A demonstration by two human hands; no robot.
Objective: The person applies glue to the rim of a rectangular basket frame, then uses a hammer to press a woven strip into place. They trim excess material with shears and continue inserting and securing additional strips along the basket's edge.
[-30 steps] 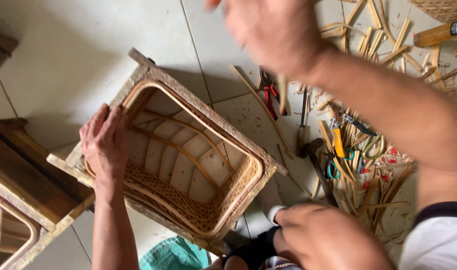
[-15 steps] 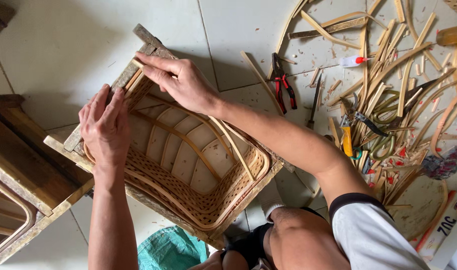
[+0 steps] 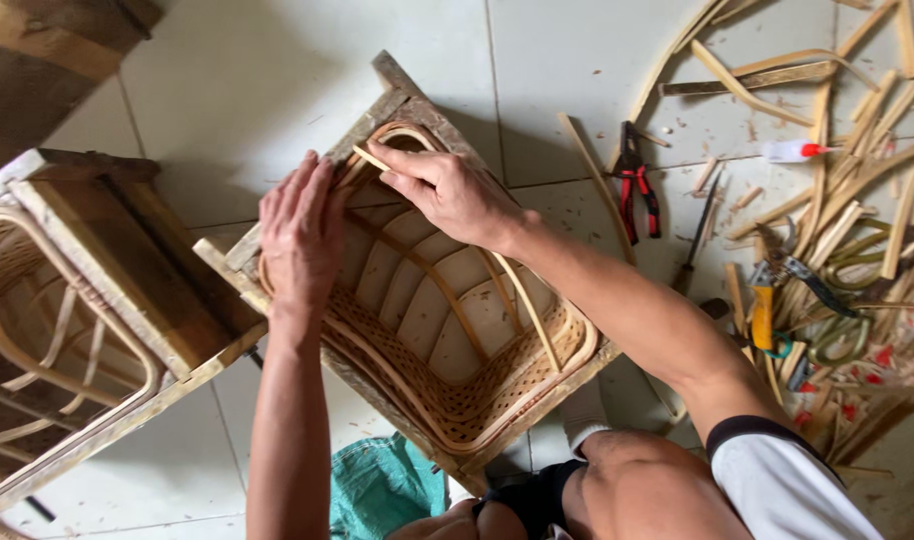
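Right hand (image 3: 455, 192) pinches a thin cane strip (image 3: 374, 160) at the wooden frame (image 3: 377, 110) corner; left hand (image 3: 299, 232), flat, presses the rim beside it. Strip: probably light, springy, brittle; best gripped near its end.

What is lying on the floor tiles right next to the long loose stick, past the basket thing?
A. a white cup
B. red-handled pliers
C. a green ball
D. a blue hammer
B: red-handled pliers lie on the pale floor tiles beside a long loose cane strip, right of the woven cane frame.
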